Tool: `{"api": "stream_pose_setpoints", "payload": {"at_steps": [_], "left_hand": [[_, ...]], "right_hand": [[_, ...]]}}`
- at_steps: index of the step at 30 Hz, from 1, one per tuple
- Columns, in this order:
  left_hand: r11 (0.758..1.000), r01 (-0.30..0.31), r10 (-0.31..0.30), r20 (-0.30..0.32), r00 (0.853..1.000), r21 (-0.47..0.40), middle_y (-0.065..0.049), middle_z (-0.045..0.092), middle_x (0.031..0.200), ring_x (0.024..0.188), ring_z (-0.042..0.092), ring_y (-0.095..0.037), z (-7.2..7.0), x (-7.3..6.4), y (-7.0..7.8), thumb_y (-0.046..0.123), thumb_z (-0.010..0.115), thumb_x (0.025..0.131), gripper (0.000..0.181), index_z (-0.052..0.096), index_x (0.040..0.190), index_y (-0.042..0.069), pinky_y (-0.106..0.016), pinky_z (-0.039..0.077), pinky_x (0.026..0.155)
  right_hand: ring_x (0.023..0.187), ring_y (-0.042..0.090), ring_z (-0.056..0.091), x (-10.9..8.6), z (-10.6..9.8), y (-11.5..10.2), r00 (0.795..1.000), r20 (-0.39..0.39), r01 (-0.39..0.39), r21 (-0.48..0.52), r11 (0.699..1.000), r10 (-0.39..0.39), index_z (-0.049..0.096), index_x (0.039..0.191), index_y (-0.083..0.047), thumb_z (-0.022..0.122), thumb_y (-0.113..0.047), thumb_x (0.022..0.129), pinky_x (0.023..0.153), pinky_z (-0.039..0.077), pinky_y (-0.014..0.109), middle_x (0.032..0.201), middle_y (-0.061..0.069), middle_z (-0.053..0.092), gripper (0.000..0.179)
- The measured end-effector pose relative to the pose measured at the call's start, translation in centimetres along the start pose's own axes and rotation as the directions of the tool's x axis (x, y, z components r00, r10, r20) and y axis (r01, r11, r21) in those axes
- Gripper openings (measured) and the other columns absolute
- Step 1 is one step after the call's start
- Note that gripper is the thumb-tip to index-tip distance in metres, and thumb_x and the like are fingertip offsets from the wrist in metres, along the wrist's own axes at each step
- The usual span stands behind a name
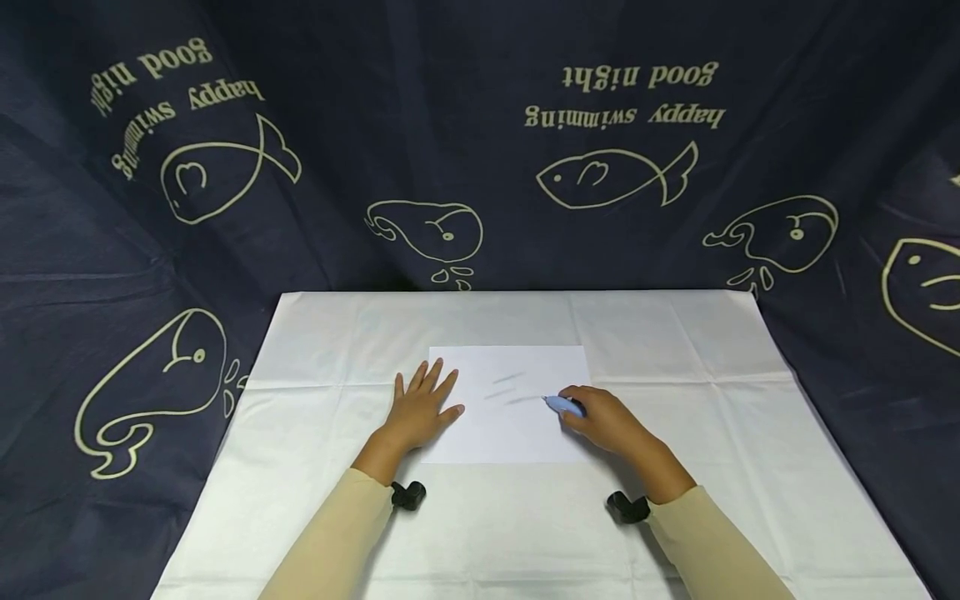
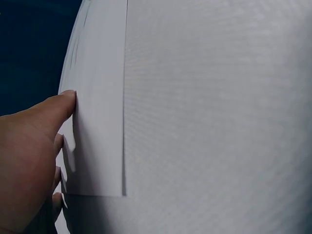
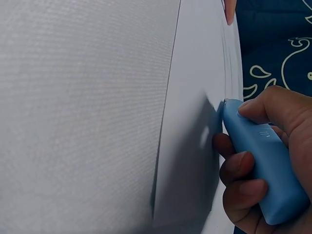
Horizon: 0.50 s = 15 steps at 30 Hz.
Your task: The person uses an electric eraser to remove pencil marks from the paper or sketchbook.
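Note:
A white sheet of paper [image 1: 480, 442] lies on the white-covered table. Three short grey streaks [image 1: 510, 377] slant across its middle. On the sheet's left edge rests my left hand [image 1: 418, 414], fingers spread and straight, thumb [image 2: 62, 105] over the paper. My right hand [image 1: 606, 419] grips a chunky light-blue tool [image 3: 263, 163], which looks like a correction tape pen. The thumb lies on its top near the tip, and the other fingers curl underneath. Its narrow tip [image 1: 545, 398] is at the right end of the lowest streak.
A white cloth [image 1: 360, 333] with fold creases covers the table. Behind and beside it hangs a dark blue fabric [image 1: 480, 100] printed with fish and whales. A black wrist device [image 1: 408, 496] sits at the left cuff, another [image 1: 627, 507] at the right.

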<state>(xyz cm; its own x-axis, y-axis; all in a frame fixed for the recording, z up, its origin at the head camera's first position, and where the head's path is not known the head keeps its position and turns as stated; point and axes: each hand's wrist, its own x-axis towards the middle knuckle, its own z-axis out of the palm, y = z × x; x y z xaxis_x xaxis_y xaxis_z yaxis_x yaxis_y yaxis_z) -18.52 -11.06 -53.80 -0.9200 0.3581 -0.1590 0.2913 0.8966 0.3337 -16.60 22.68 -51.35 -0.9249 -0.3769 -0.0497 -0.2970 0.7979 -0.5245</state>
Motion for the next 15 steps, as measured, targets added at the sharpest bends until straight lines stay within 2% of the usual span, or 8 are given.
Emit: {"api": "stream_pose_setpoints", "payload": {"at_steps": [9, 15], "left_hand": [[1.000, 0.001, -0.001, 0.008, 1.000, -0.002, -0.007, 0.007, 0.172, 0.160, 0.001, -0.035, -0.12, -0.04, 0.06, 0.057, 0.046, 0.102, 0.071, 0.026, 0.162, 0.024, -0.071, 0.000, 0.121], [1.000, 0.004, -0.004, 0.018, 1.000, 0.004, -0.007, 0.007, 0.172, 0.160, 0.002, -0.035, -0.35, -0.14, 0.18, 0.058, 0.046, 0.102, 0.071, 0.025, 0.162, 0.024, -0.070, 0.000, 0.122]], "right_hand": [[0.101, 0.027, 0.068, 0.21, 0.18, 0.14, 1.000, -0.010, -0.001, -0.019, 1.000, 0.001, 0.069, 0.120, -0.003, 0.068, -0.015, 0.094, 0.089, 0.055, 0.048, 0.116, 0.014, 0.073, 0.029], [0.104, 0.031, 0.068, 0.27, 0.17, 0.11, 1.000, -0.014, -0.002, -0.014, 1.000, 0.002, 0.069, 0.120, -0.002, 0.067, -0.014, 0.094, 0.091, 0.055, 0.051, 0.117, 0.017, 0.072, 0.029]]}}
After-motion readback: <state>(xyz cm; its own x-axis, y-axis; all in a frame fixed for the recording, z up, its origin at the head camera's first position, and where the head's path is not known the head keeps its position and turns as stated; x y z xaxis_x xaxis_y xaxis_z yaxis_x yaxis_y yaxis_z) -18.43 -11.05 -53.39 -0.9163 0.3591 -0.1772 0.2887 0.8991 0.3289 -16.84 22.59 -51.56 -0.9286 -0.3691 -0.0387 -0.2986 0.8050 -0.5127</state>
